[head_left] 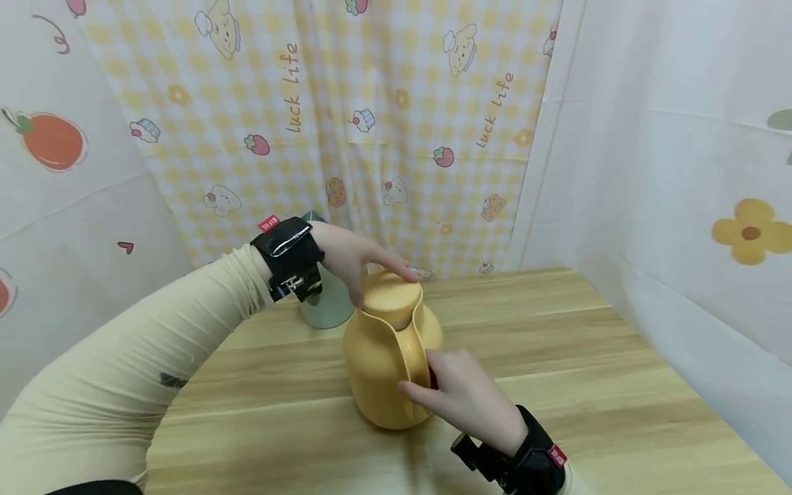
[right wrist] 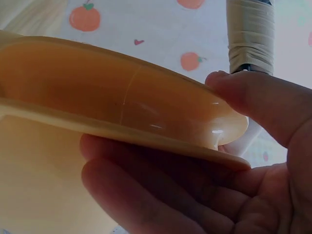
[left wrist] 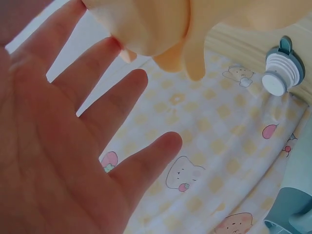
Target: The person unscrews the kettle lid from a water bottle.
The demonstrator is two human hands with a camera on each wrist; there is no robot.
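A yellow thermos jug (head_left: 383, 371) stands upright on the wooden table (head_left: 557, 357). My left hand (head_left: 377, 275) reaches over from the left and rests on the jug's round lid (head_left: 391, 297). In the left wrist view its fingers (left wrist: 122, 102) are straight and spread, with the tips at the yellow lid (left wrist: 146, 24). My right hand (head_left: 427, 385) grips the jug's handle (head_left: 413, 350) from the near side. The right wrist view shows the fingers (right wrist: 146, 190) curled under the handle (right wrist: 122, 107) and the thumb over its end.
A grey-green cup (head_left: 328, 306) stands just behind my left wrist. A small white threaded stopper (left wrist: 280, 73) with a grey-green cap lies by the curtain at the table's back edge. Cloth curtains (head_left: 371, 124) enclose the table at the back and on both sides.
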